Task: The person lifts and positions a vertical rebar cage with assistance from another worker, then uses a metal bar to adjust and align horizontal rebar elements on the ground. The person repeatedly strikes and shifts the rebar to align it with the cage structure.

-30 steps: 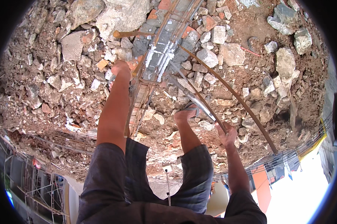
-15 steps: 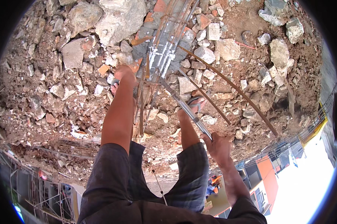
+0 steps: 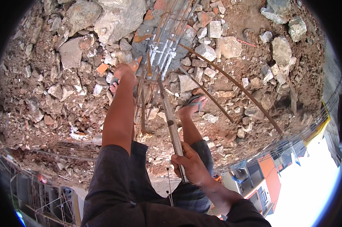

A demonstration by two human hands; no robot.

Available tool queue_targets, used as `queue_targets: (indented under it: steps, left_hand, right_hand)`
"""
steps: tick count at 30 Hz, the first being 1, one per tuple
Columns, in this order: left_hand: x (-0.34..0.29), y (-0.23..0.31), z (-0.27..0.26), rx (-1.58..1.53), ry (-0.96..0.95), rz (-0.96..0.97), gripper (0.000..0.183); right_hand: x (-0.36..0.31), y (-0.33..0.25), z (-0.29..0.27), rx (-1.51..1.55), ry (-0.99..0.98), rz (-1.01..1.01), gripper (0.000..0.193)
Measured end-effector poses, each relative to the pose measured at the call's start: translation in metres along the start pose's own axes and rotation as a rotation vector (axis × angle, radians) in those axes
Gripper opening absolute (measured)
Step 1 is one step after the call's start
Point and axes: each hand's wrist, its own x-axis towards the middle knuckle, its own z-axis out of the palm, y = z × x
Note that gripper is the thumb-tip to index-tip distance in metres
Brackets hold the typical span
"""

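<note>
My right hand [image 3: 190, 164] is closed round the lower part of a long grey metal bar [image 3: 171, 126], with a dark round spot partway along it. The bar slopes up and away, and its far end meets the rusty reinforcing bars [image 3: 142, 98] of a narrow cage between my feet. My left hand [image 3: 124, 72] is bent down beside the cage's left side, its fingers curled and mostly hidden, so what they grip cannot be made out. Just beyond, white-coated bars [image 3: 165, 56] lie over grey mortar, with a short rusty bar end [image 3: 149, 66] standing up.
Broken stones and bricks cover the soil. Two loose-ended rusty bars, one long [image 3: 239, 89] and one shorter [image 3: 210, 96], slant to the right. A big pale boulder [image 3: 120, 19] lies far left of the cage. My sandalled right foot [image 3: 193, 104] stands right of it.
My right hand has swung left and closer to my body with the metal bar, which now stands steeper. The left hand stays at nearly the same place.
</note>
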Motion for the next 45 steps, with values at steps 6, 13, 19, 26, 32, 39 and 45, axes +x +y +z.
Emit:
queue_targets:
  steps: [6,13,19,26,32,39,45]
  left_hand:
    - [0.004,0.015,-0.007,0.218,-0.088,-0.047,0.084]
    - [0.064,0.001,0.036,0.055,-0.055,-0.090,0.090]
    - [0.039,-0.001,0.025,-1.317,0.057,-0.236,0.054]
    - [-0.061,-0.034,0.093,-1.227,0.324,0.082,0.069]
    - [-0.043,-0.037,0.157,-0.555,0.643,0.090,0.068]
    - [-0.082,0.012,0.160,-0.858,0.336,0.143,0.059]
    - [-0.079,0.003,0.146,-0.987,0.301,0.173,0.055]
  right_hand:
    - [0.023,0.010,0.110,0.618,0.020,-0.006,0.026]
    - [0.034,0.019,0.146,0.679,0.067,-0.051,0.021]
    - [0.043,0.016,0.155,0.698,0.065,-0.145,0.015]
    - [0.034,0.011,0.144,0.735,0.080,-0.093,0.014]
    - [0.025,0.012,0.131,0.686,0.029,-0.054,0.030]
    - [0.038,0.010,0.164,0.671,0.141,-0.035,0.037]
    - [0.039,0.016,0.160,0.644,0.103,-0.105,0.034]
